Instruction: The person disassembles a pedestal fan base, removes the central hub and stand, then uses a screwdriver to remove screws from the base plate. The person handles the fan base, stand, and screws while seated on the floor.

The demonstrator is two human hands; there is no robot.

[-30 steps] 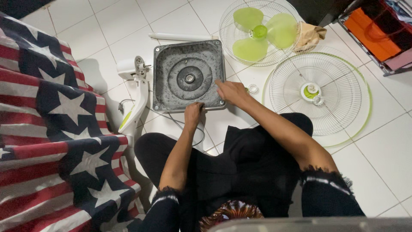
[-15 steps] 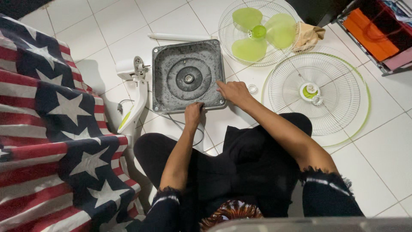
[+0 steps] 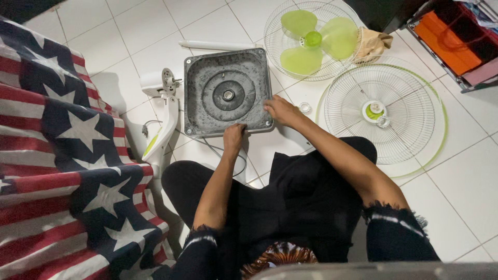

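Your left hand point(image 3: 234, 136) grips the near edge of the square grey fan base point(image 3: 227, 93), fingers curled over the rim. Your right hand point(image 3: 279, 109) rests on its right edge, fingers together. The base lies upside down on the tiled floor point(image 3: 129, 36), between the white fan stand point(image 3: 162, 111) and the wire grille point(image 3: 381, 111).

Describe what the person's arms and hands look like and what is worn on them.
Both arms are bare from wrist to above the elbow. The left hand and right hand wear no gloves; no rings, watch or bracelet can be made out. Each upper arm ends in a short dark sleeve, the left sleeve and right sleeve, with a frayed, fringed edge and pale tie-dye-like streaks.
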